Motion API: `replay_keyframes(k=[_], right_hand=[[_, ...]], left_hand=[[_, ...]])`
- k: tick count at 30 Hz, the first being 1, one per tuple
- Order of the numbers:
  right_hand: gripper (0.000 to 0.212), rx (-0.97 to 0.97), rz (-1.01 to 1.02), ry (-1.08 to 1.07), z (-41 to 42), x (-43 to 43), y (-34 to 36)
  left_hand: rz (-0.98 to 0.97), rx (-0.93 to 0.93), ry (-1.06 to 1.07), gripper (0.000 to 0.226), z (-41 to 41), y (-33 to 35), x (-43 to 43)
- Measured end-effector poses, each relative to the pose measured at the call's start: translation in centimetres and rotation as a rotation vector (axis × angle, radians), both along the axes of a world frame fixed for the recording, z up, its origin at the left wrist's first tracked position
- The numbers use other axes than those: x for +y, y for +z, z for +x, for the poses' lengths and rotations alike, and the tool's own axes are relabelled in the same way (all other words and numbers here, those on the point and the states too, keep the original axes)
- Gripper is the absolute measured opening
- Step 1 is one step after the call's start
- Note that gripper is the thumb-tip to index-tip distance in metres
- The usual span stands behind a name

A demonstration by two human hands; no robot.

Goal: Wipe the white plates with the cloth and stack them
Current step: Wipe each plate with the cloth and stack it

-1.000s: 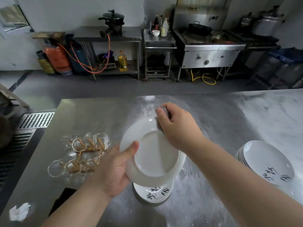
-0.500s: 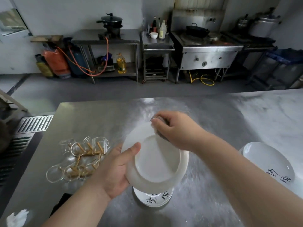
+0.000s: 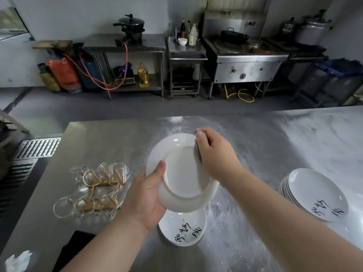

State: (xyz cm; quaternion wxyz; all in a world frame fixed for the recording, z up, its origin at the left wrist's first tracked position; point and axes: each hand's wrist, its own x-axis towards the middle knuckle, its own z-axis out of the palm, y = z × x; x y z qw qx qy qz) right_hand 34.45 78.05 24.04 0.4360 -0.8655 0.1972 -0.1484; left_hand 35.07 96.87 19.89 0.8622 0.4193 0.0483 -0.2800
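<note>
Compared with 1 second ago, the right hand [image 3: 214,152] and its cloth [image 3: 197,152] sit further round the rim of the held plate [image 3: 182,173], from the top toward the upper right, so more of the far rim is bare; the left hand [image 3: 145,195] keeps the same grip at the lower left; more of the stack under the plate [image 3: 184,230] shows.

The work surface is a scuffed steel table [image 3: 255,134]; the stack under the plate has black brush lettering on its top plate; a second stack of lettered plates [image 3: 314,195] lies well apart at the right edge; glass cups on a wooden rack [image 3: 94,189] stand to the left; a white crumpled scrap [image 3: 17,260] lies at the near left corner. Across the grey floor are steel benches, an orange gas cylinder [image 3: 64,73], a bottle of oil [image 3: 143,74], a black pot [image 3: 131,23] and a wok [image 3: 233,36].

The left hand clamps the plate's rim, thumb on the facing side, fingers hidden behind; the plate is tilted in the air above the nearer stack, its foot ring toward the camera. The right hand's fingers are curled round the cloth, pressing it against the rim.
</note>
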Motion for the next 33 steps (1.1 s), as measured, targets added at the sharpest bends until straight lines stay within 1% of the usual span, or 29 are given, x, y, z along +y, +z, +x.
replay_keyframes(k=[2, 4, 5, 6, 7, 8, 10, 12, 13, 14, 15, 16, 17, 18, 19, 20, 21, 24, 26, 29, 30, 32, 33], right_hand=[[0.018, -0.014, 0.192, -0.122, -2.0, 1.3, -2.3], [0.021, 0.003, 0.401, -0.232, -4.1, 3.1, -4.4], [0.025, -0.007, 0.460, -0.270, -4.5, 3.1, -4.9], [0.028, -0.013, 0.437, -0.289, -4.3, 2.5, -5.0], [0.028, -0.020, 0.350, -0.268, -3.8, 1.3, -4.5], [0.026, -0.018, 0.233, -0.199, -3.2, 0.0, -3.6], [0.017, 0.001, 0.036, 0.034, -2.0, -1.9, -0.9], [0.015, 0.064, -0.072, 0.213, -1.3, -2.3, 1.2], [0.014, 0.067, -0.099, 0.241, -1.3, -2.0, 1.7], [0.013, 0.047, -0.096, 0.208, -1.6, -1.3, 1.5], [0.013, 0.007, -0.054, 0.121, -2.2, -0.4, 0.8], [0.016, -0.029, 0.036, 0.007, -3.2, 0.7, -0.5], [0.021, -0.040, 0.184, -0.090, -4.6, 2.2, -1.8], [0.024, -0.022, 0.350, -0.138, -6.1, 3.9, -3.0], [0.024, 0.014, 0.480, -0.142, -7.3, 5.6, -3.9], [0.023, 0.024, 0.540, -0.128, -7.8, 6.5, -4.3], [0.026, 0.022, 0.525, -0.129, -7.4, 6.4, -4.0], [0.043, 0.054, 0.310, -0.194, -4.0, 2.8, -2.0], [0.038, 0.020, 0.282, -0.225, -2.7, 0.6, -1.3], [0.032, -0.009, 0.321, -0.206, -4.6, 2.1, -2.8], [0.033, 0.028, 0.376, -0.184, -5.9, 3.0, -3.9], [0.033, 0.172, 0.528, -0.128, -8.2, 3.6, -5.7], [0.031, 0.235, 0.519, -0.139, -8.7, 2.6, -6.2]], left_hand=[[-0.002, -0.006, 0.053, 0.059, 0.7, 0.4, -0.2], [0.003, -0.006, 0.069, 0.057, 0.7, 0.2, -0.3], [0.007, -0.007, 0.054, 0.051, 0.4, 0.0, -0.3], [0.002, 0.007, 0.021, 0.047, 0.0, -0.2, -0.2], [-0.018, 0.030, -0.019, 0.048, -0.4, -0.4, 0.0], [-0.048, 0.045, -0.069, 0.053, -0.5, -0.6, 0.5], [-0.079, 0.034, -0.164, 0.058, -0.3, -0.4, 1.1], [-0.050, 0.017, -0.201, 0.061, 0.0, -0.2, 1.2], [-0.031, 0.022, -0.200, 0.064, 0.0, -0.3, 1.1], [-0.020, 0.033, -0.187, 0.065, 0.1, -0.3, 0.9], [-0.021, 0.040, -0.161, 0.063, 0.1, -0.5, 0.8], [-0.029, 0.049, -0.127, 0.060, 0.2, -0.6, 0.7], [-0.038, 0.059, -0.094, 0.058, 0.3, -0.5, 0.7], [-0.038, 0.067, -0.064, 0.058, 0.4, -0.4, 0.5], [-0.030, 0.065, -0.037, 0.060, 0.5, -0.3, 0.3], [-0.019, 0.056, -0.016, 0.062, 0.5, -0.2, 0.1], [-0.007, 0.049, -0.004, 0.064, 0.5, -0.1, -0.2], [0.016, 0.050, -0.010, 0.062, 0.1, 0.1, -1.3], [0.028, 0.054, -0.014, 0.061, 0.0, 0.4, -1.9], [0.011, 0.081, 0.008, 0.067, 0.2, 0.5, -3.2], [0.004, 0.093, 0.017, 0.069, 0.2, 0.3, -3.7], [0.020, 0.114, 0.023, 0.071, -0.2, -0.2, -4.5], [0.039, 0.123, 0.012, 0.071, -0.5, -0.6, -4.9]])
